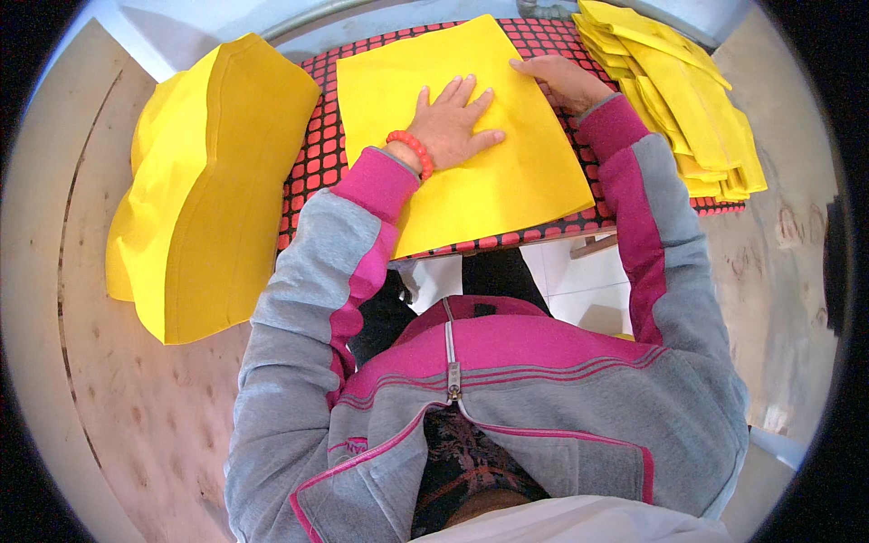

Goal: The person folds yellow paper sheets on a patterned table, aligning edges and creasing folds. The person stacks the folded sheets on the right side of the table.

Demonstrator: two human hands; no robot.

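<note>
A flat, roughly rectangular yellow fabric sheet (507,172) lies in front of me on a red-and-black checked table cover (312,136). My left hand (446,125) rests palm down on it, fingers spread, a red bead bracelet round the wrist. At the sheet's upper right edge, my right hand (566,81) pinches the fabric, thumb on top. Its other fingers are curled and partly hidden. Whether the sheet is one layer or several, I cannot tell.
Left of the sheet, a large stack of yellow fabric pieces (195,181) bulges over a wooden board (136,398). A pile of folded yellow pieces (683,109) lies at the far right of the checked cover. Another wooden surface (778,262) is on the right.
</note>
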